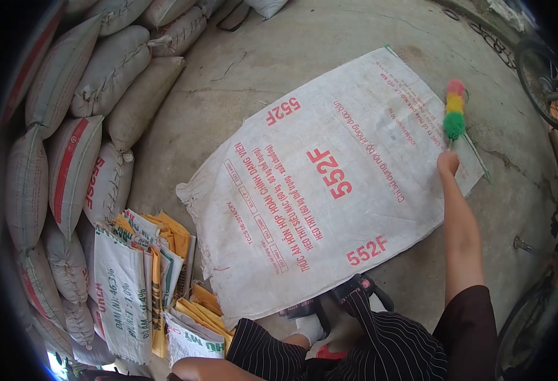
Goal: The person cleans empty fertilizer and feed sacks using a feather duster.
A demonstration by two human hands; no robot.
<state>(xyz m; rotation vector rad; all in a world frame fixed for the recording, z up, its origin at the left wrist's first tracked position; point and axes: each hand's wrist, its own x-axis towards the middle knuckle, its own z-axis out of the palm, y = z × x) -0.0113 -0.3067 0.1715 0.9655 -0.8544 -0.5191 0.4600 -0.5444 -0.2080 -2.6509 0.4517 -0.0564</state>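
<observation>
My right hand (448, 163) is closed round the short handle of a fluffy duster (455, 114) banded pink, yellow and green. Its head points away from me, over the far right part of a large white woven feed sack (380, 133). The sack lies flat on the floor, printed in red with "552F" and lines of text; its left end is crumpled. Of my left arm only a piece of forearm (209, 369) shows at the bottom edge, the hand being out of frame.
Filled sacks (75, 171) are stacked along the left. Folded empty sacks (123, 286), white and yellow, stand beside them. My sandalled feet (310, 320) are at the sack's near edge. Bicycle wheels (542, 82) line the right side of the concrete floor (253, 44).
</observation>
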